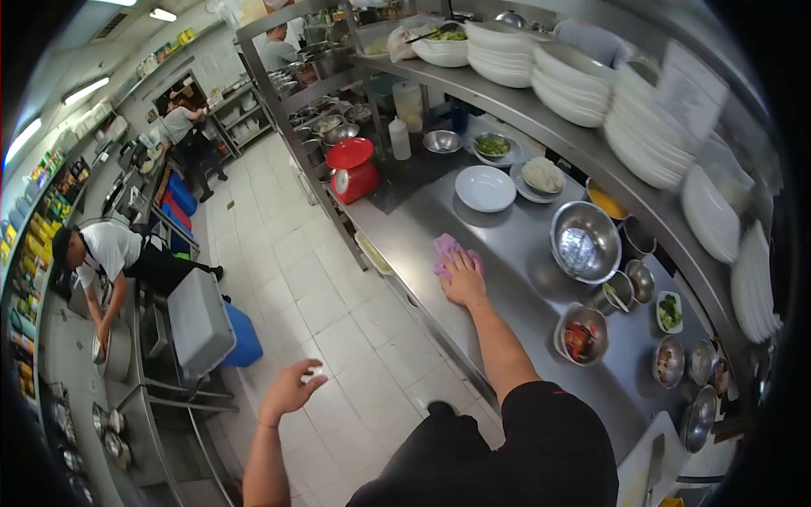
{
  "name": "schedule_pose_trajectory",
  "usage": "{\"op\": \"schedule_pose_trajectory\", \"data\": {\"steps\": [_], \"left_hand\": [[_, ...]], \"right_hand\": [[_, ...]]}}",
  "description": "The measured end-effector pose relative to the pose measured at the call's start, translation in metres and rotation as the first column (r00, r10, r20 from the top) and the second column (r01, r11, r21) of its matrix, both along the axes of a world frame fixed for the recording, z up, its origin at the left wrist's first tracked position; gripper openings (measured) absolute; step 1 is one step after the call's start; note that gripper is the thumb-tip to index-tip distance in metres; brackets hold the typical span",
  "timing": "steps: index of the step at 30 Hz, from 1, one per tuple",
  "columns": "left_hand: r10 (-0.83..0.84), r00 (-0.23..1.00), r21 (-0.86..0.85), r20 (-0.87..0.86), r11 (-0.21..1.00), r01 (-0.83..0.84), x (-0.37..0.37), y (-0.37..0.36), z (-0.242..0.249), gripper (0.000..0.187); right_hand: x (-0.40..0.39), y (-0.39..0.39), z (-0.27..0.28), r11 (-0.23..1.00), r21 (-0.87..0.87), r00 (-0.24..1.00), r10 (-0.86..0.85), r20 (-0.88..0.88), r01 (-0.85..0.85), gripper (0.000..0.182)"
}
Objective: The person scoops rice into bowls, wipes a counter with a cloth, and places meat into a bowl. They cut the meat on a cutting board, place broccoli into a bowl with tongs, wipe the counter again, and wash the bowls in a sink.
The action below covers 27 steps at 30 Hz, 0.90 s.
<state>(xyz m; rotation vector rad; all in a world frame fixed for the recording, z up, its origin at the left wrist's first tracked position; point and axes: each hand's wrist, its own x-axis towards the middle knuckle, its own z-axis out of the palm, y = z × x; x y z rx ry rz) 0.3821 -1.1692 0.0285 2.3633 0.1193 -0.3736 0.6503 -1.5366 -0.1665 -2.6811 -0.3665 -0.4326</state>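
On the steel counter [515, 245], my right hand [462, 277] presses down on a pink cloth [445, 247], with the cloth showing around its fingers. My left hand [293, 389] hangs in the air over the tiled floor, fingers apart and curved, holding nothing. Beyond the cloth lies a white plate [486, 188]. To the right of my right hand are a large empty steel bowl [585, 242] and a steel bowl with red food [581, 335]. A red scale [353, 171] stands near the counter's far left edge.
Stacked white plates [570, 89] fill the shelf above the counter. A knife [655, 463] lies on a cutting board at the lower right. Across the aisle, a person [114, 253] bends over a pot beside a blue bin [242, 336]. Another person [179, 122] stands farther back.
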Motion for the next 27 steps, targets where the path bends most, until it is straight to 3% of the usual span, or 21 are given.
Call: {"op": "schedule_pose_trajectory", "data": {"steps": [1, 2, 3, 5, 6, 7, 8, 9, 11, 12, 13, 15, 17, 19, 20, 21, 22, 23, 24, 25, 27], "left_hand": [[-0.001, 1.0, 0.011, -0.014, 1.0, 0.001, 0.009, 0.024, -0.005, 0.041], [0.026, 0.998, 0.065, -0.06, 0.998, -0.022, 0.004, 0.065, -0.011, 0.038], [0.053, 0.992, 0.114, -0.111, 0.993, -0.04, -0.004, 0.106, -0.018, 0.035], [0.235, 0.972, 0.305, -0.026, 0.928, -0.216, -0.039, 0.197, -0.023, 0.034], [0.365, 0.93, 0.372, -0.035, 0.869, -0.327, -0.048, 0.213, 0.0, 0.028], [0.439, 0.892, 0.41, 0.109, 0.798, -0.442, -0.068, 0.245, -0.005, 0.022], [0.514, 0.852, 0.502, 0.096, 0.714, -0.487, -0.087, 0.281, -0.015, 0.02], [0.582, 0.807, 0.585, 0.104, 0.62, -0.523, -0.098, 0.313, -0.029, 0.019], [0.513, 0.837, 0.71, -0.191, 0.661, -0.243, -0.105, 0.362, -0.065, 0.021], [0.145, 0.899, 0.664, -0.414, 0.724, 0.189, -0.106, 0.389, -0.093, 0.028], [-0.227, 0.765, 0.525, -0.603, 0.609, 0.594, -0.096, 0.409, -0.109, 0.035], [-0.142, 0.883, 0.411, -0.447, 0.844, 0.344, -0.022, 0.361, -0.095, 0.032], [0.032, 0.931, 0.437, -0.364, 0.889, 0.141, 0.068, 0.288, -0.078, 0.024], [0.128, 0.87, 0.342, -0.476, 0.938, 0.049, 0.152, 0.249, -0.095, 0.026], [0.021, 0.923, 0.147, -0.384, 0.988, 0.038, 0.193, 0.223, -0.1, 0.032], [-0.129, 0.961, 0.022, -0.245, 0.99, 0.139, 0.246, 0.178, -0.09, 0.032], [-0.243, 0.962, 0.03, -0.124, 0.968, 0.249, 0.291, 0.14, -0.087, 0.03], [-0.255, 0.966, -0.079, -0.044, 0.965, 0.251, 0.33, 0.106, -0.093, 0.026], [-0.269, 0.962, -0.249, 0.038, 0.93, 0.27, 0.367, 0.067, -0.094, 0.022], [-0.346, 0.933, -0.391, 0.096, 0.849, 0.355, 0.406, 0.034, -0.098, 0.02], [-0.397, 0.913, -0.618, 0.096, 0.695, 0.367, 0.477, -0.033, -0.103, 0.022]], "right_hand": [[0.015, 0.009, -0.019, 0.99, -0.096, 0.994, 0.108, 0.02, -0.106, 0.051], [0.023, 0.008, -0.027, 0.995, -0.094, 0.999, 0.044, -0.028, -0.047, 0.05], [0.023, -0.005, -0.022, 0.994, -0.075, 0.997, -0.075, -0.024, 0.073, 0.049], [0.018, -0.025, -0.007, 0.93, -0.001, 0.93, -0.367, 0.014, 0.367, 0.046], [0.032, -0.024, -0.002, 0.927, -0.019, 0.927, -0.374, -0.011, 0.374, 0.046], [0.054, -0.022, 0.002, 0.889, -0.01, 0.889, -0.457, 0.041, 0.458, 0.045], [0.068, -0.017, -0.001, 0.841, 0.001, 0.839, -0.538, 0.083, 0.54, 0.044], [0.089, 0.007, -0.015, 0.901, 0.017, 0.899, -0.434, 0.055, 0.434, 0.044], [0.105, 0.08, -0.018, 0.983, 0.027, 0.982, -0.183, 0.039, 0.182, 0.044], [0.102, 0.099, -0.01, 0.998, 0.013, 0.997, -0.055, 0.053, 0.054, 0.043], [0.116, 0.097, -0.008, 0.997, 0.006, 0.996, -0.078, 0.049, 0.077, 0.043], [0.152, 0.096, -0.007, 0.893, 0.096, 0.895, -0.445, 0.031, 0.441, 0.041], [0.205, 0.091, -0.014, 0.887, 0.092, 0.891, -0.455, -0.005, 0.453, 0.042], [0.246, 0.082, -0.018, 0.879, 0.094, 0.884, -0.463, -0.067, 0.467, 0.044], [0.218, 0.095, -0.013, 0.936, 0.008, 0.909, -0.339, -0.244, 0.352, 0.046], [0.18, 0.127, -0.053, 0.903, -0.229, 0.927, -0.323, 0.192, 0.362, 0.035], [0.133, 0.153, -0.04, 0.939, -0.282, 0.974, -0.156, 0.162, 0.197, 0.034], [0.093, 0.164, -0.047, 0.996, -0.048, 0.995, 0.075, -0.07, -0.078, 0.033], [0.062, 0.162, -0.013, 0.934, 0.19, 0.892, 0.349, -0.288, -0.304, 0.033], [0.049, 0.157, 0.019, 0.836, 0.409, 0.792, 0.51, -0.335, -0.365, 0.032], [0.054, 0.13, 0.012, 0.576, 0.81, 0.908, 0.39, -0.151, -0.113, 0.031]]}}
